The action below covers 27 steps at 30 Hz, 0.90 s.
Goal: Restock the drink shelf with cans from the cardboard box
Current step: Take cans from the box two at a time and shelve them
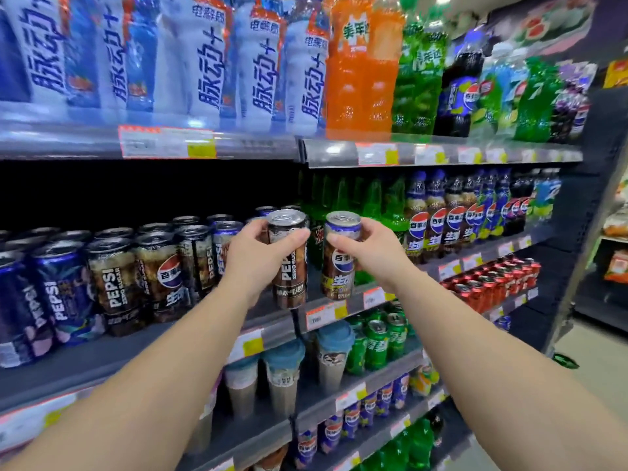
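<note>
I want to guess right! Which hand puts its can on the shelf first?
Probably the left hand: its can hangs right beside the Pepsi cans on the shelf. The right hand is farther.

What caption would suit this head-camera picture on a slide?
Left hand and right hand each hold a Pepsi can upright before the can shelf.

We cannot read the price tags (168, 142) along the shelf rails; they are blurred. The tall white bottles (204, 56) on the top shelf are cut off by the upper edge. Our left hand (261, 253) covers part of the lettering on the dark can (290, 260) it holds. The back of the can shelf (146, 195) is lost in shadow.
</note>
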{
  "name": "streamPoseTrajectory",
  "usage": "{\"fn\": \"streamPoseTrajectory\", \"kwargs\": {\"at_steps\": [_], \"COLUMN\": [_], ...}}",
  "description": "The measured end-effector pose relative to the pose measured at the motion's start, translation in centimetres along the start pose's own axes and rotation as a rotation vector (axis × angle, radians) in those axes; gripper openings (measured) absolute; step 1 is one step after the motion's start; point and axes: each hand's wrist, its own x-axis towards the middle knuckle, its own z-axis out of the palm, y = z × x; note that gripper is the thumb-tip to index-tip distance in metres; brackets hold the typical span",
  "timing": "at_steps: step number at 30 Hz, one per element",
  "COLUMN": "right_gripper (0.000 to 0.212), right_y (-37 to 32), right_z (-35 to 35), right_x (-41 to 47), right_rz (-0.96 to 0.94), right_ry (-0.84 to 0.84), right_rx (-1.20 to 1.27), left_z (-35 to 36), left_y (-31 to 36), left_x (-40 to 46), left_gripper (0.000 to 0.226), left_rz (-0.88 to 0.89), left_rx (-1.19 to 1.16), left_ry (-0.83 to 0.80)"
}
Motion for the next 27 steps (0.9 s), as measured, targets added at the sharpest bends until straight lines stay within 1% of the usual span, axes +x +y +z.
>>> {"fn": "streamPoseTrajectory", "kwargs": {"at_steps": [2,3,4,5,6,9,10,14,16,18,20,21,23,27], "right_gripper": [0.031,0.031,0.033,0.035,0.036,0.037,0.039,0.05,0.052,0.044,0.041,0.041,0.045,0.058], "right_y": [1.0,1.4,1.8,2.1,2.5,3.7,4.2,5.5,5.8,6.1,6.1,6.1,6.2,6.8], "right_z": [-0.2,-0.3,-0.2,-0.2,-0.1,0.1,0.2,0.4,0.4,0.2,0.1,0.2,0.3,0.5], "right_x": [2.1,3.0,3.8,4.4,4.9,6.1,6.5,7.6,7.8,8.0,8.1,8.1,8.2,8.1], "right_rz": [-0.004,-0.007,-0.013,-0.021,-0.021,-0.003,0.006,0.022,0.019,0.018,0.013,0.01,0.009,0.005], "right_ry": [-0.029,-0.041,-0.052,-0.069,-0.089,-0.145,-0.158,-0.196,-0.209,-0.205,-0.208,-0.217,-0.23,-0.198], "right_rx": [0.005,0.005,0.001,-0.001,0.002,0.04,0.052,0.054,0.046,0.056,0.055,0.05,0.051,0.026], "left_z": [1.6,2.3,2.9,3.4,3.8,4.9,5.2,6.2,6.4,6.8,7.1,7.3,7.4,7.1], "left_y": [-0.5,-0.7,-0.9,-1.2,-1.6,-2.7,-3.1,-3.7,-4.1,-4.2,-4.2,-4.1,-4.3,-4.6], "left_x": [1.0,1.4,1.8,2.1,2.3,2.9,3.1,3.6,3.8,3.8,3.9,4.0,4.0,3.6], "left_gripper": [0.067,0.072,0.067,0.058,0.057,0.079,0.079,0.055,0.052,0.056,0.072,0.073,0.069,0.078], "left_rz": [-0.029,-0.043,-0.053,-0.06,-0.067,-0.081,-0.088,-0.099,-0.11,-0.121,-0.139,-0.146,-0.144,-0.154], "left_rx": [0.009,0.022,0.041,0.053,0.061,0.074,0.082,0.088,0.096,0.128,0.164,0.175,0.197,0.235], "left_ry": [0.053,0.079,0.1,0.117,0.137,0.174,0.188,0.215,0.229,0.243,0.259,0.262,0.244,0.218]}}
